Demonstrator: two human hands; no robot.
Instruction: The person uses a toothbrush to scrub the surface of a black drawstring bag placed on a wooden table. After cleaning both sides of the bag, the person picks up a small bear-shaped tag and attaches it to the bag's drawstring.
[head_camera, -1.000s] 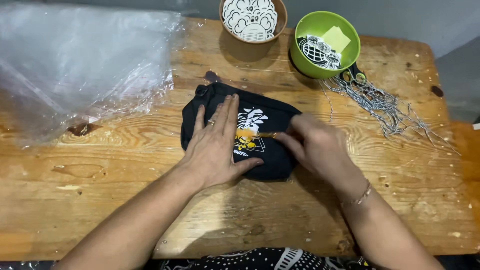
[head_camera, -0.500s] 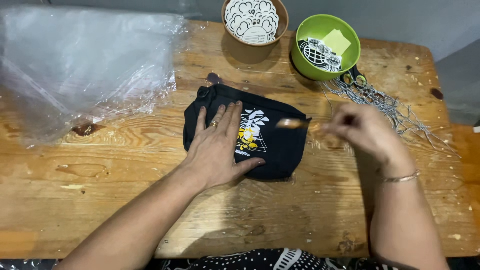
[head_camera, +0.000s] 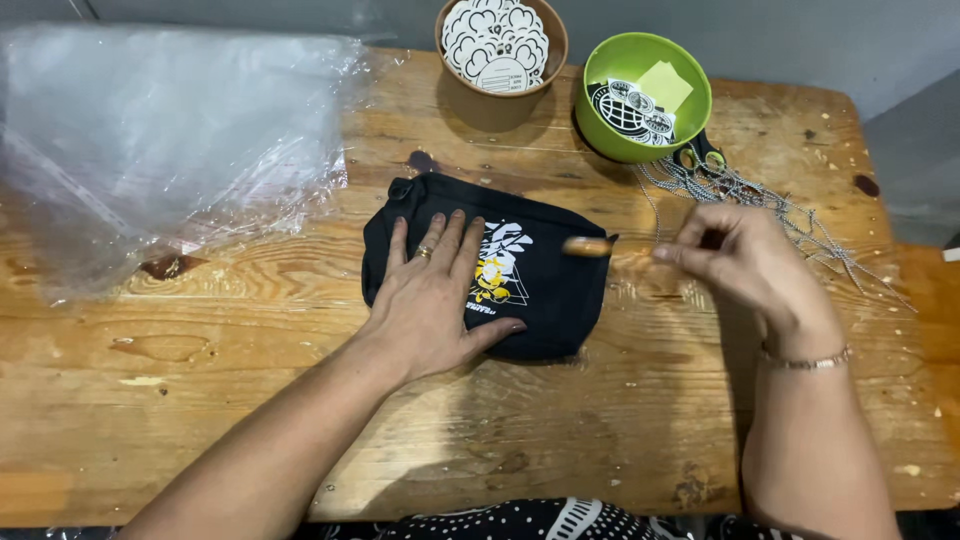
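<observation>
Pressing flat with fingers spread, the left hand (head_camera: 435, 300) holds down a black fabric pouch with a white and yellow print (head_camera: 540, 290) on the wooden bench (head_camera: 250, 400). Just right of it, the right hand (head_camera: 745, 260) pinches a small brown tag (head_camera: 588, 246); beyond lie a tangle of metal ball chains (head_camera: 770, 205) and a green bowl (head_camera: 600, 130).

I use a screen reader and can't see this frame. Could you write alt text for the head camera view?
A left hand presses flat on a black fabric pouch with a white-and-yellow print on a worn wooden table, while the right hand pinches a small brown tab at the pouch's edge. Clear plastic sheets, two bowls and ball chains lie behind.
</observation>
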